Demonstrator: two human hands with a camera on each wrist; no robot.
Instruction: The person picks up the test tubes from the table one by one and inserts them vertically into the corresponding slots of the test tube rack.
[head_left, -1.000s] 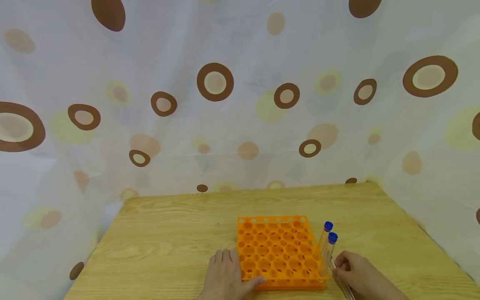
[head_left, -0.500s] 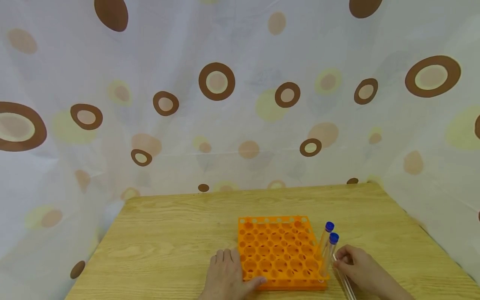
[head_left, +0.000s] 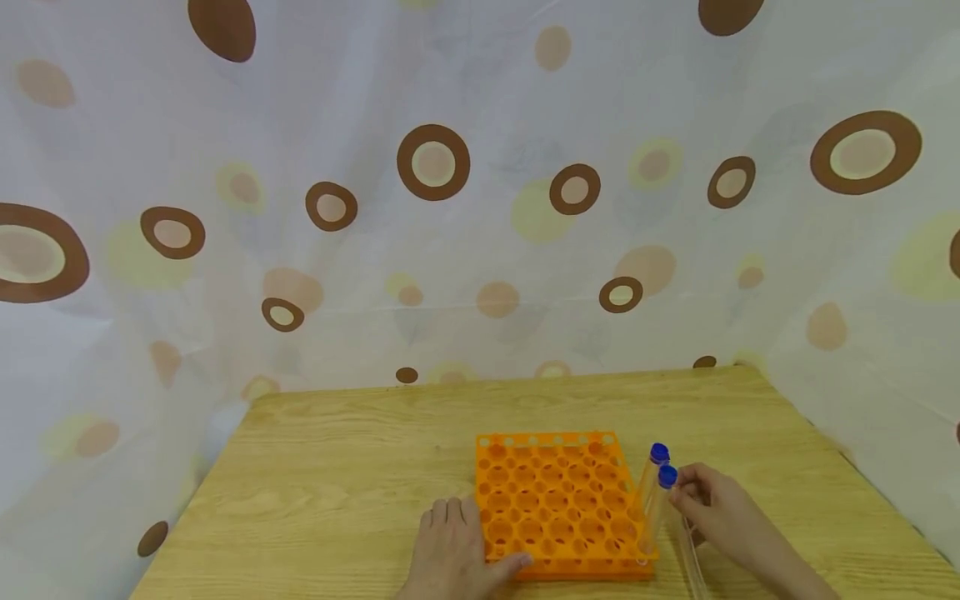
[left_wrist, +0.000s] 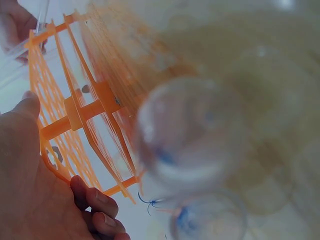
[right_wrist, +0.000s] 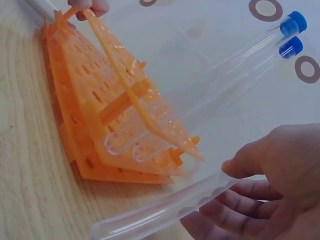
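An orange test tube rack (head_left: pixel 555 517) stands on the table with rows of round holes. At its front left corner my left hand (head_left: pixel 450 546) grips the edge, the thumb along the front; in the left wrist view the fingers (left_wrist: pixel 102 202) curl around it. Two clear tubes with blue caps (head_left: pixel 659 452) stand tilted in the rack's right-hand holes. Just right of them, my right hand (head_left: pixel 720 517) pinches another clear test tube (head_left: pixel 692 558). The right wrist view has this test tube (right_wrist: pixel 160 210) slanting from thumb and fingers, rounded end away, apart from the rack; its top is hidden.
Blurred clear round shapes (left_wrist: pixel 190 132) with bits of blue fill the near part of the left wrist view. Beyond the wooden table (head_left: pixel 337 467) hangs a white curtain (head_left: pixel 480 250) with brown circles, closing off the back and both sides.
My right hand has moved slightly up and away from me, raising the clear test tube beside the capped tubes. The left hand and the rack stay put.
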